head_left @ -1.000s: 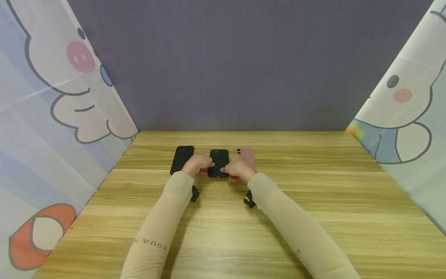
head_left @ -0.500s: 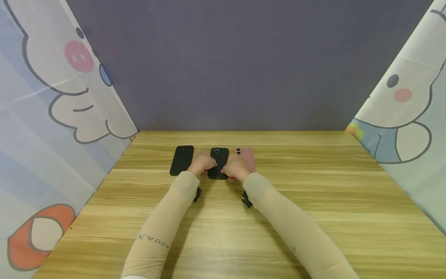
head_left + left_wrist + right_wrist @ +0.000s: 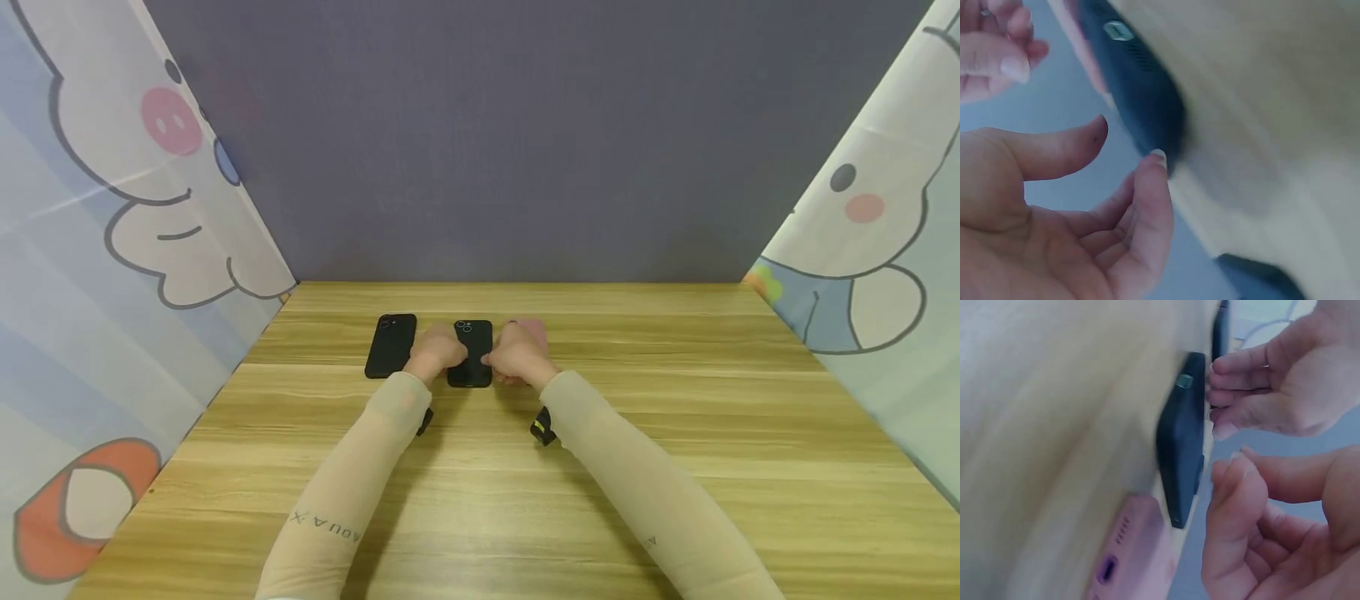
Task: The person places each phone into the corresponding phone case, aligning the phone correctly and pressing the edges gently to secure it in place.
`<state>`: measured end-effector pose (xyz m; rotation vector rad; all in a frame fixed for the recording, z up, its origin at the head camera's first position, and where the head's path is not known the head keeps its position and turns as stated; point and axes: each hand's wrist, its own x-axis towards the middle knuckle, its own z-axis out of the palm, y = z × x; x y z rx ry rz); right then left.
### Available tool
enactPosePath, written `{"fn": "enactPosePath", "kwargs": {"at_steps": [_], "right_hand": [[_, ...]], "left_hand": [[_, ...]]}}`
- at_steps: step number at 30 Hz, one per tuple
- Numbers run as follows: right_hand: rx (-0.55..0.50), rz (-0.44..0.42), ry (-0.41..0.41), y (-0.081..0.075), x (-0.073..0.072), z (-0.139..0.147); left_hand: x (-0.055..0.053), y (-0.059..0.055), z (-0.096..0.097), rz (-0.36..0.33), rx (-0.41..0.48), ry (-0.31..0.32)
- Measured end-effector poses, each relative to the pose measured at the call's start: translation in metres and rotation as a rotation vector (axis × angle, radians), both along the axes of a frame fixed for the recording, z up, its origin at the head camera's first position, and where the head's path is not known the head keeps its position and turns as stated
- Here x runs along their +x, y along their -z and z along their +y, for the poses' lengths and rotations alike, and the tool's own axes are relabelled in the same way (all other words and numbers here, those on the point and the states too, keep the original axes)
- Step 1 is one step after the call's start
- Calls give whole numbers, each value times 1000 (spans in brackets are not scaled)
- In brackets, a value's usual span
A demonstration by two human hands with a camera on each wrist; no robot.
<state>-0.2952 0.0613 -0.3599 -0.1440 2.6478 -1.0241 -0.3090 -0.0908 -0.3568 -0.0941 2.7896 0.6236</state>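
Three phones lie back up in a row in the head view: a black phone [image 3: 392,346] at left, another black phone [image 3: 472,365] in the middle, and a pink phone [image 3: 535,330] at right. My left hand [image 3: 438,347] is at the middle phone's left side. In the left wrist view its index fingertip [image 3: 1157,156] is right at the phone's corner, with the thumb apart. My right hand [image 3: 516,352] hovers between the middle and pink phones, partly covering the pink one. Its thumb and index finger [image 3: 1235,500] are bent near each other with nothing between them.
The phones lie on a wood-grain table [image 3: 480,500] toward its far edge. Behind stands a dark grey panel [image 3: 480,142]. Cartoon-printed curtains [image 3: 67,333] flank both sides. A small dark device [image 3: 543,427] is under my right wrist.
My left hand has shifted slightly right, over the middle phone's edge. The right hand has drawn a little away to the right. The middle phone's near end lies slightly closer to me.
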Motion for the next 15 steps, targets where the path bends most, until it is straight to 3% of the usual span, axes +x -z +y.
{"fn": "enactPosePath", "kwargs": {"at_steps": [5,7,11,15], "right_hand": [[-151,75,-66,-8,-2,20],[-193,77,-76,-10,-3,29],[-177,149,-72,-14,-6,44],[-162,221,-26,-19,-8,59]], "left_hand": [[6,-12,8,61,-45,52],[10,-14,10,138,-42,67],[15,-12,11,324,-66,98],[20,-11,7,437,-98,123]]}}
